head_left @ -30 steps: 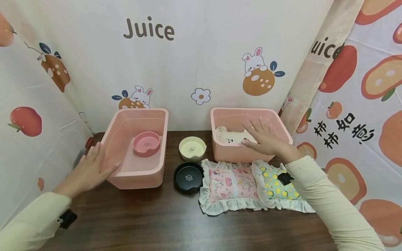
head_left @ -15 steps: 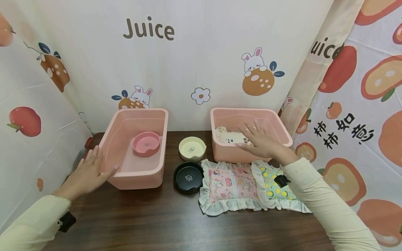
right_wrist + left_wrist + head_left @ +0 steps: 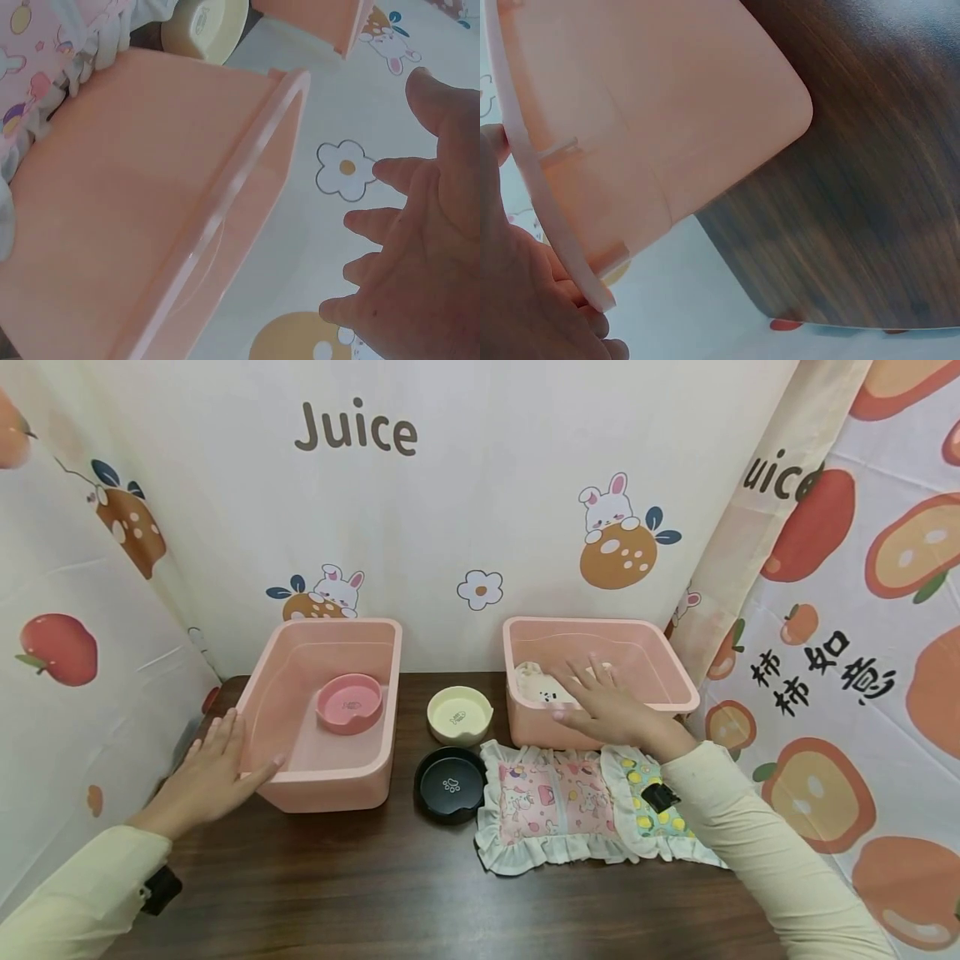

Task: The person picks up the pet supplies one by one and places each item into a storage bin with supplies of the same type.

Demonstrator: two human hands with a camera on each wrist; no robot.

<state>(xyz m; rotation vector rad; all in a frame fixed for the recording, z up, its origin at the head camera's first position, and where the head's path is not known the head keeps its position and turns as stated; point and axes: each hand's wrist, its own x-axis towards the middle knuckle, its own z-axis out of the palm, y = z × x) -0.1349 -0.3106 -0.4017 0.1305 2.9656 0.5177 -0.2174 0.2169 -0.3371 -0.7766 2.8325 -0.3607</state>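
Observation:
My left hand lies along the left side of a pink plastic bin, its fingers straight and the thumb by the front corner. In the left wrist view the fingertips are right at the rim of that bin. A pink pet bowl with a fish mark sits inside it. My right hand, fingers spread and holding nothing, is over the front rim of a second pink bin. Within that bin lies a cream-white thing with a small printed face, partly hidden by the hand.
Between the bins stand a pale yellow bowl and a black bowl with a paw mark. A pink frilled cushion and a green lemon-print one lie before the right bin. Printed curtains hang behind and at both sides.
My right hand has drifted left and slightly toward me over the right bin, the forearm covering more of the green cushion. The left hand stays almost where it was.

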